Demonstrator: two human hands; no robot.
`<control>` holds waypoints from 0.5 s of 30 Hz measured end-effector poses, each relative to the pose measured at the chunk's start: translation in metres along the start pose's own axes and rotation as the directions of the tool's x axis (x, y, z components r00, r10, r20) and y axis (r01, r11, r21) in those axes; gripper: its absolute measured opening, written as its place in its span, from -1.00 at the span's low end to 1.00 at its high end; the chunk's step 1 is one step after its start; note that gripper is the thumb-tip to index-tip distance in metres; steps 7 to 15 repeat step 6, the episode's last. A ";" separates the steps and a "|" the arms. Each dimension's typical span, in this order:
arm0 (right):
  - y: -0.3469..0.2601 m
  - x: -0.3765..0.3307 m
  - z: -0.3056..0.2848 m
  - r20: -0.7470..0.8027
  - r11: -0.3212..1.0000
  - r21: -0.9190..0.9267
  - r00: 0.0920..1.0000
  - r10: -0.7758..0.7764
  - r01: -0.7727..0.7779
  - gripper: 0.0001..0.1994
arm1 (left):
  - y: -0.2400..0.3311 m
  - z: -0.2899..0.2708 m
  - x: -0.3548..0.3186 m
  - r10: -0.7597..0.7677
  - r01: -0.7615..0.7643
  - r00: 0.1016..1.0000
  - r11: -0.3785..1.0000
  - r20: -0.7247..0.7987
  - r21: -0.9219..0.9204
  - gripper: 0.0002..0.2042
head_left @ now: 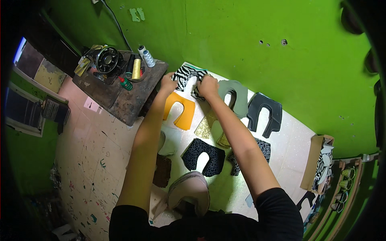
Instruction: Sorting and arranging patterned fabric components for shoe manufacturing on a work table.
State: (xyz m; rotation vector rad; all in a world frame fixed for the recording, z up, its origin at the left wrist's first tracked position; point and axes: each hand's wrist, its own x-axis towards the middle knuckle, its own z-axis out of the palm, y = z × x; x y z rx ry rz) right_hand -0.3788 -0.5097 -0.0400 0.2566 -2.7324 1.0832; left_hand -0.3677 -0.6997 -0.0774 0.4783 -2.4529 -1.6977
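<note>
At the far end of the white table [173,211], a zebra-print U-shaped cut piece [185,76] lies between my two hands. My left hand [169,83] is closed on its left edge. Its right arm is gripped by my right hand [208,86], whose fingers curl over the material. A grey-green stack of U-shaped pieces [240,98] lies just right of that hand. Nearer to me than the zebra piece is an orange U-shaped piece [185,112]. Gold glittery pieces [204,125] show partly beside my right forearm.
Black U-shaped pieces [274,110] and a dark patterned one [193,154] lie on the table, with a beige stack [179,190] near my body. Left stands a sewing machine [107,60] with thread cones [136,69] on a worn wooden top. A cardboard box [309,172] holds zebra scraps at right.
</note>
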 end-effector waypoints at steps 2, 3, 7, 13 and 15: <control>-0.028 -0.017 -0.008 0.141 0.943 -0.334 0.988 0.068 -0.018 -0.79 | -0.010 -0.008 -0.008 0.212 -0.172 0.976 0.903 -0.060 0.393 -0.47; -0.021 -0.015 -0.012 0.184 0.910 -0.414 0.978 0.103 -0.018 -0.74 | -0.001 0.000 -0.010 0.218 -0.183 0.975 0.905 -0.048 0.384 -0.47; -0.017 -0.020 -0.026 0.274 0.863 -0.506 0.949 0.156 0.004 -0.66 | 0.025 0.007 -0.021 0.106 -0.159 0.987 0.777 0.122 0.609 -0.28; -0.017 -0.020 -0.026 0.274 0.863 -0.506 0.949 0.156 0.004 -0.66 | 0.025 0.007 -0.021 0.106 -0.159 0.987 0.777 0.122 0.609 -0.28; -0.017 -0.020 -0.026 0.274 0.863 -0.506 0.949 0.156 0.004 -0.66 | 0.025 0.007 -0.021 0.106 -0.159 0.987 0.777 0.122 0.609 -0.28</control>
